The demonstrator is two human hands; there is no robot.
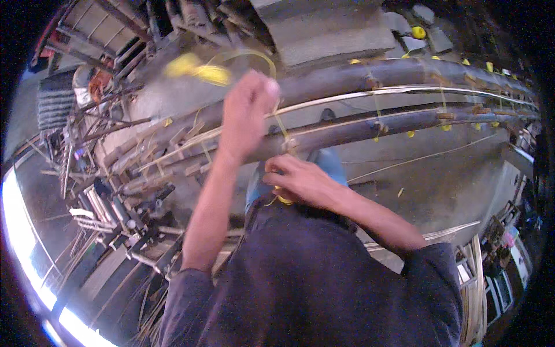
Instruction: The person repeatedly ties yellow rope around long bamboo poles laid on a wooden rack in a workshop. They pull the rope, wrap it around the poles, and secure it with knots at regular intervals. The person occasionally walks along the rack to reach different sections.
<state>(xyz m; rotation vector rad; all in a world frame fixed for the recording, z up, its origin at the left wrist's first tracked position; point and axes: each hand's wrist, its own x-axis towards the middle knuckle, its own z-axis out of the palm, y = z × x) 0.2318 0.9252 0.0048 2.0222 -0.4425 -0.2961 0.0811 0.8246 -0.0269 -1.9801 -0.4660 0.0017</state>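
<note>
My left hand (248, 113) is raised over two long dark poles, smeared by motion, its fingers closed in a fist. A yellow string (272, 58) loops past it to a blurred yellow bundle (199, 70) in the air at its left. Lower down, close to my body, my right hand (303, 180) has its fingers curled together, and a bit of yellow string (284, 200) shows beneath it. Just above that hand, yellow string crosses the near pole (347, 132). The far pole (404, 72) runs alongside, with a thin pale strip (324, 103) between them.
Several yellow ties and tags hang along the poles to the right. A yellow ball-like thing (418, 32) sits among grey blocks at the back. Sticks and a stand with wooden pieces (110, 211) crowd the left. Pale slats (477, 289) stand at lower right.
</note>
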